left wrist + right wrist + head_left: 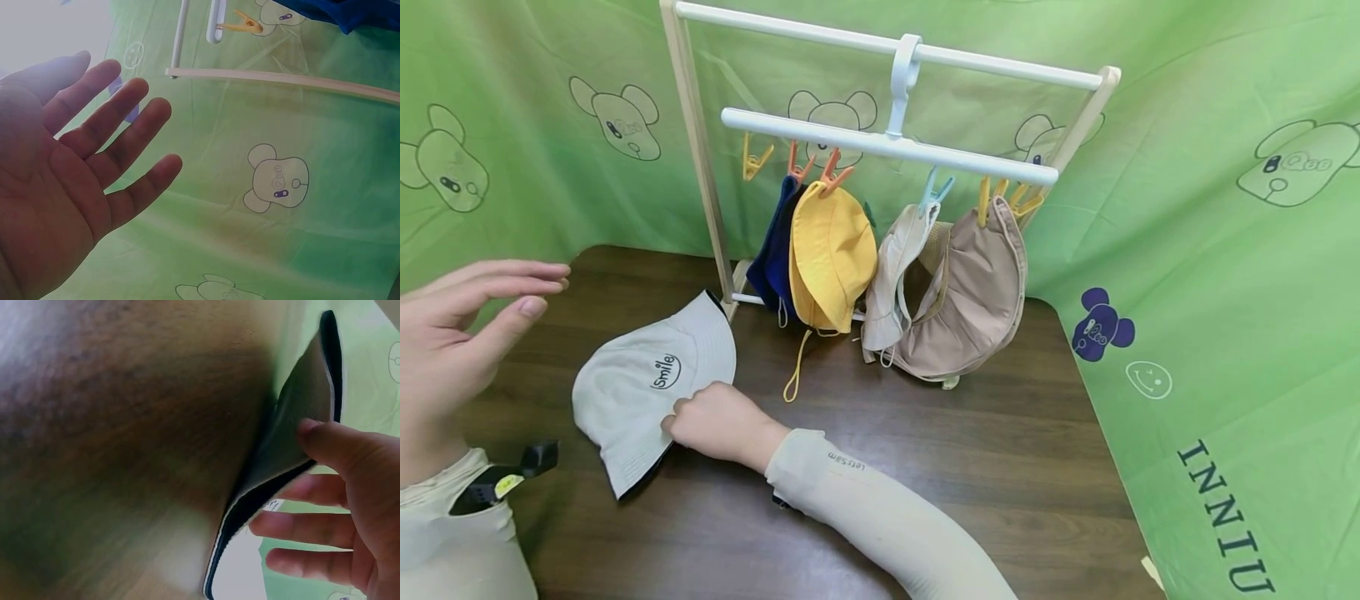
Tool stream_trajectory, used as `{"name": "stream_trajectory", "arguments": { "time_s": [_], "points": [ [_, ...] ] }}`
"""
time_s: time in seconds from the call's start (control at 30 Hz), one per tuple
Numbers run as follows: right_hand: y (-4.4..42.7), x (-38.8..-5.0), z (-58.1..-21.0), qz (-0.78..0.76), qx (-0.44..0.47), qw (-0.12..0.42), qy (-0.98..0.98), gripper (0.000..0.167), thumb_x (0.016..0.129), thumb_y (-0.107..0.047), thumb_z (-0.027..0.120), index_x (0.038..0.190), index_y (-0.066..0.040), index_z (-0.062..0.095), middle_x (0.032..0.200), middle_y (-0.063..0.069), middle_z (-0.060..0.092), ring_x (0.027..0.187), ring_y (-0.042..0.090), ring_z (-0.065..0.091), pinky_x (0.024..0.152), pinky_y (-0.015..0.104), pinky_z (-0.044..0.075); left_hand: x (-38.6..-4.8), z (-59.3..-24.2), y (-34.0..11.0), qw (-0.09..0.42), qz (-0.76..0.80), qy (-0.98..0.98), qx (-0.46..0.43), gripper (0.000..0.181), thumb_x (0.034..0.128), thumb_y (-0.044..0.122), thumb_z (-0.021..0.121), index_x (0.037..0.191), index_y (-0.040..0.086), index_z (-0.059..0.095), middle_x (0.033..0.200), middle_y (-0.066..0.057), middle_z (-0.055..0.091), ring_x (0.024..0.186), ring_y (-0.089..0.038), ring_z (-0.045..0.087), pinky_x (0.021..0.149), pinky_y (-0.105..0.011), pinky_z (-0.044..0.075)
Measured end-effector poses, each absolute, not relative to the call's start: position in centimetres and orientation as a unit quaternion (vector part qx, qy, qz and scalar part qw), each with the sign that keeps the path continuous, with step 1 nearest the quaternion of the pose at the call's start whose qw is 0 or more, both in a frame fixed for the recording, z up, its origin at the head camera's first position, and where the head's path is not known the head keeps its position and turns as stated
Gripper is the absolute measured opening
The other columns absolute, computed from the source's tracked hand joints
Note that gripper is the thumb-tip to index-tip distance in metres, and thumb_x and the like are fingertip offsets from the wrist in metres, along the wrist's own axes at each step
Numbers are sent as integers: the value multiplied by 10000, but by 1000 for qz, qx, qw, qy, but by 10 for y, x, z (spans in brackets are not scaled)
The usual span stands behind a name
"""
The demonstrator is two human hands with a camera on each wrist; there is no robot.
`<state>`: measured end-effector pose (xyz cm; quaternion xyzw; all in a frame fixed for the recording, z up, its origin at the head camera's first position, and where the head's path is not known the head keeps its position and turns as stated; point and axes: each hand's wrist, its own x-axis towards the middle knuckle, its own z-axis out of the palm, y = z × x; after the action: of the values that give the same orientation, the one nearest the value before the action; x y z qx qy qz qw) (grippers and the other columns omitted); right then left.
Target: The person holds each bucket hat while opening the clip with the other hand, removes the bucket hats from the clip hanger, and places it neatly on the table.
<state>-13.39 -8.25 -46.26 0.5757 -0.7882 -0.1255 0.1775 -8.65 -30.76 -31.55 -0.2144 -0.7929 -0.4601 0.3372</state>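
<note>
A white bucket hat (625, 375) marked "Smile", with a dark lining along its brim, is on the left of the brown table. My right hand (718, 421) pinches the near edge of its brim; in the right wrist view the thumb lies on one side of the brim (250, 494) and the fingers on the other. Raised at the far left, my left hand (452, 333) holds nothing, and its fingers are spread in the left wrist view. Nearest to it is the white hat, some way to its right.
A rack (703, 158) carries a white hanger (820, 125) with coloured clips. From it hang a dark blue hat (771, 250), a yellow hat (835, 258), a pale hat (891, 292) and a taupe hat (977, 308). One yellow clip (754, 158) at the left end holds nothing. Green cloth surrounds the table.
</note>
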Motion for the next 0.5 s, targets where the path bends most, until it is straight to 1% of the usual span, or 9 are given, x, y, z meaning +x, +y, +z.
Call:
{"name": "stream_trajectory", "arguments": {
  "time_s": [0.13, 0.23, 0.37, 0.5],
  "points": [
    [-81, -133, -462, -125, 580, 167, -788, 142, 964, -269, 599, 902, -353, 695, 848, -160, 675, 669, 64, 640, 559, 278, 516, -86, -317, -310, 329, -448, -803, -215, 147, 941, -101, 629, 1040, -176, 707, 1202, -62, 748, 1175, -98, 660, 1041, -177, 448],
    [-79, -132, -461, -129, 582, 154, -788, 68, 940, -351, 639, 938, -352, 707, 884, -153, 681, 699, 72, 654, 580, 280, 526, -90, -320, -311, 322, -474, -784, -237, 133, 932, -114, 636, 1017, -191, 703, 1183, -130, 748, 1167, -132, 670, 1032, -187, 458],
    [-80, -133, -457, -139, 580, 130, -792, 120, 913, -427, 683, 999, -352, 719, 937, -145, 689, 756, 86, 675, 619, 281, 541, -96, -326, -314, 318, -506, -758, -262, 116, 921, -125, 644, 978, -212, 695, 1160, -201, 739, 1153, -177, 679, 1021, -202, 468],
    [-85, -135, -455, -140, 573, 116, -799, 151, 904, -446, 702, 1024, -358, 723, 959, -145, 691, 783, 90, 680, 639, 282, 544, -99, -330, -317, 321, -501, -760, -261, 117, 917, -117, 658, 984, -203, 701, 1157, -207, 738, 1153, -182, 680, 1018, -205, 471]
  ]
}}
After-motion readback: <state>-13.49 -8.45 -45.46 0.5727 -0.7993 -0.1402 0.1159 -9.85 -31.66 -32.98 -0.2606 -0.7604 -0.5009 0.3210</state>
